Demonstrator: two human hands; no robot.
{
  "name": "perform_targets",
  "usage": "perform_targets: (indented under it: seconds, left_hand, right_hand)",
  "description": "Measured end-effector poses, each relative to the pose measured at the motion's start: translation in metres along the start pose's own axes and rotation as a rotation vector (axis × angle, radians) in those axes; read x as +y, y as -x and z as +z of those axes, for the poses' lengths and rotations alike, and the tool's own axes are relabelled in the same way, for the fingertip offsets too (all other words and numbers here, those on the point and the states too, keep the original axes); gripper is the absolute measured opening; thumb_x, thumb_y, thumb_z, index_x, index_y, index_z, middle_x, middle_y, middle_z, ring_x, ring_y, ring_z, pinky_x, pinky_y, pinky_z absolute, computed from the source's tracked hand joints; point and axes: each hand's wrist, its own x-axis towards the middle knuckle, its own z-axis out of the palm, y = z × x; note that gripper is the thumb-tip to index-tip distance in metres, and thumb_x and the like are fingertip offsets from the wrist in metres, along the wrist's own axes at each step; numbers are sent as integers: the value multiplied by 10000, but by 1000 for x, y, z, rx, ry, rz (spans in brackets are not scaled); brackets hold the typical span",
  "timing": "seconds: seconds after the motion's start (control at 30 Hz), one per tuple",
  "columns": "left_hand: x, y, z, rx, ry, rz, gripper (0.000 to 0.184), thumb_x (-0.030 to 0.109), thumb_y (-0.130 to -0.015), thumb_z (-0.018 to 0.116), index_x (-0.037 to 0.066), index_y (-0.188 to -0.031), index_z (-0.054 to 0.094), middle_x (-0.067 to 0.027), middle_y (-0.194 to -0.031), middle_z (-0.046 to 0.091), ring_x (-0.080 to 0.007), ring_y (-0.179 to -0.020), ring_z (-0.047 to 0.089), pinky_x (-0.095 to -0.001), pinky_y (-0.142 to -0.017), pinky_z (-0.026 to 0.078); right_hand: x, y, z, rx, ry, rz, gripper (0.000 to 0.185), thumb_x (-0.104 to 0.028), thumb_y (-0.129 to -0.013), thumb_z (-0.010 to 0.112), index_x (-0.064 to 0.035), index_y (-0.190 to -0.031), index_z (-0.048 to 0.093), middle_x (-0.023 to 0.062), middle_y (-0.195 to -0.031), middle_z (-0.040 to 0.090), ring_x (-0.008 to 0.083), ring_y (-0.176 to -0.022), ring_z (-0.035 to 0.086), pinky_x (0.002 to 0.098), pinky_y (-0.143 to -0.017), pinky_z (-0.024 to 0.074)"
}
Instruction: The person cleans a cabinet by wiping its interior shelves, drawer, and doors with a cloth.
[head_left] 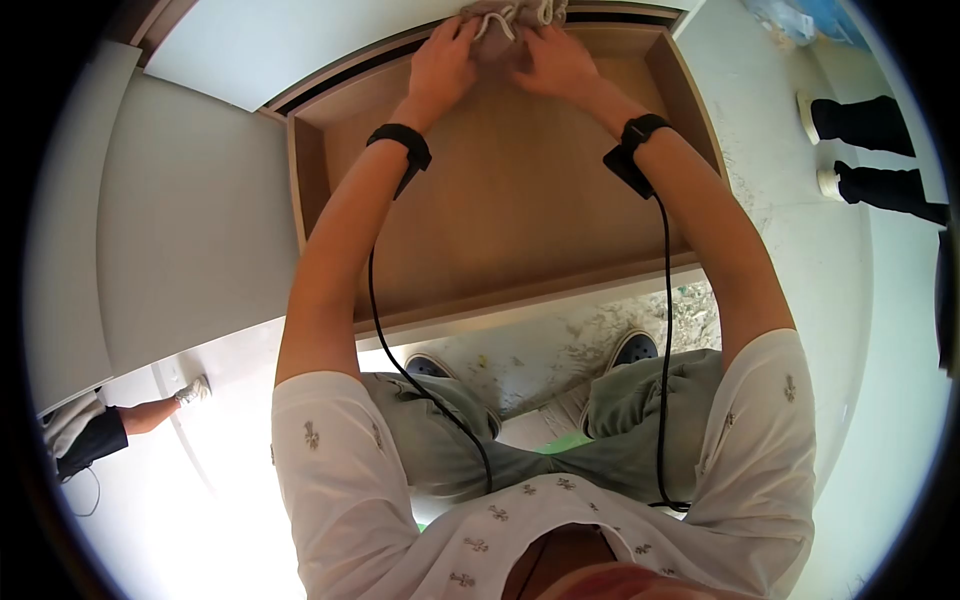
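A crumpled, beige-grey cloth bundle with pale cord-like loops lies at the far end of the pulled-out wooden drawer. From its left side my left hand grips it, the fingers reaching over its edge. My right hand has hold of the opposite side, fingers bent against the fabric. The underside of the bundle and some fingertips are hidden. Both forearms stretch over the drawer, each with a black wrist strap and a cable.
White cabinet panels flank the drawer at the left and top. My knees and dark shoes are below its front edge. Another person's legs are at the right; a person's arm shows at lower left. Plastic bags lie at upper right.
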Motion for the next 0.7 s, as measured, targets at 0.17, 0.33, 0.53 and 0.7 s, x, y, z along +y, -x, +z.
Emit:
perform_targets:
  seconds: [0.17, 0.33, 0.53, 0.7]
  left_hand:
    - [-11, 0, 13, 80, -279, 169, 542, 100, -750, 665, 114, -1278, 542, -104, -1287, 552, -290, -1252, 489, -442, -1030, 380]
    - [1, -7, 1, 8, -364, 129, 543, 114, -770, 655, 99, -1297, 527, -85, -1326, 541, -266, -1284, 465, -414, -1064, 344]
    - [-17, 11, -13, -3, -344, 103, 530, 127, -741, 669, 83, -1257, 558, -72, -1304, 558, -255, -1252, 475, -425, -990, 378]
    - [-48, 48, -43, -103, -536, -14, 514, 133, -729, 666, 69, -1230, 568, -64, -1310, 559, -273, -1245, 477, -432, -945, 392]
  right_hand:
    - [15, -3, -3, -19, 139, -107, 670, -385, -777, 679, -75, -1338, 484, 180, -1277, 523, 340, -1218, 488, 438, -1036, 401]
    - [15, -15, 2, 24, 139, -131, 671, -338, -750, 722, -87, -1329, 493, 165, -1263, 531, 332, -1211, 488, 430, -1047, 390]
    - [-6, -27, -16, -163, 86, -111, 707, -371, -781, 695, -66, -1368, 446, 175, -1337, 494, 328, -1256, 451, 439, -1052, 369]
    - [-47, -40, 41, 121, -83, -360, 664, -361, -722, 728, -133, -1308, 515, 129, -1273, 527, 297, -1223, 487, 459, -1063, 341]
